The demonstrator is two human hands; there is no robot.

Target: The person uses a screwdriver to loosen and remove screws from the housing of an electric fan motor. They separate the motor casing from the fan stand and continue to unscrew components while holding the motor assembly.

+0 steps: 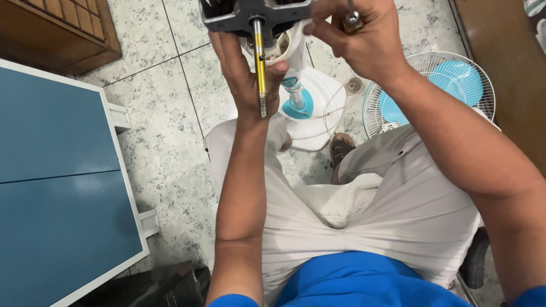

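The floor is pale speckled stone tile with thin dark seams. On it, ahead of the seated person's knees, stands a white fan base with a turquoise collar around its post. Just to the right of it lies a round wire fan guard, flat, with blue blades showing through. A blue cabinet with white edging stands on the tiles at the left.

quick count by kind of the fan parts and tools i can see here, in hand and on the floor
Fan motor with shaft, held by the left hand: 1
Screwdriver, in the right hand: 1
Fan guard with blue blades, on the floor: 1
White fan base, on the floor: 1
Total: 4
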